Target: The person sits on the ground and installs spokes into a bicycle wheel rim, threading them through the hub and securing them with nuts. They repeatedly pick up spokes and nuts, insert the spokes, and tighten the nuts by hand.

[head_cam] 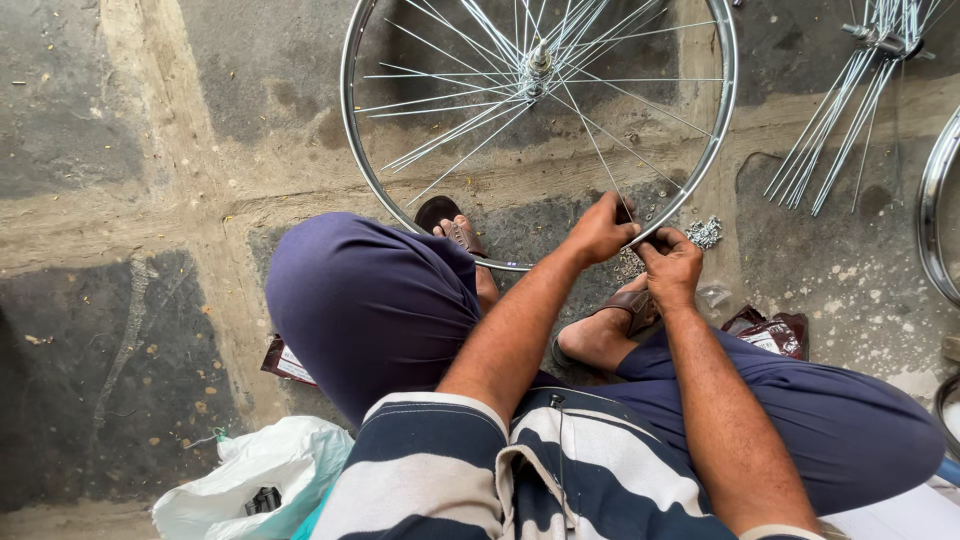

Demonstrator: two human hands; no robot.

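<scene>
A bicycle wheel rim (716,140) is seen lying on the stone floor (120,260) in front of a seated person, its hub (538,66) raised near the top of the view and thin spokes (470,115) fanned out from it. The near edge of the rim is gripped between the two hands. The left hand (600,230) is curled over the rim from the inside, its fingers pressed together and pinched on a spoke where that spoke meets the rim. The right hand (672,265) is held just beside it, touching the rim from the outside; its fingers are bent and closed on something small, but what is pinched cannot be told.

A small heap of metal nipples (705,232) is spread on the floor just beyond the right hand. The feet are shod in brown sandals (632,305), one of them tucked under the rim. A second hub with loose spokes (850,110) is laid well apart at the upper right, and part of another rim (935,200) is cut off by the right edge. A dark red packet (770,332) rests beside the right knee, and a white plastic bag (255,480) is placed near the left knee.
</scene>
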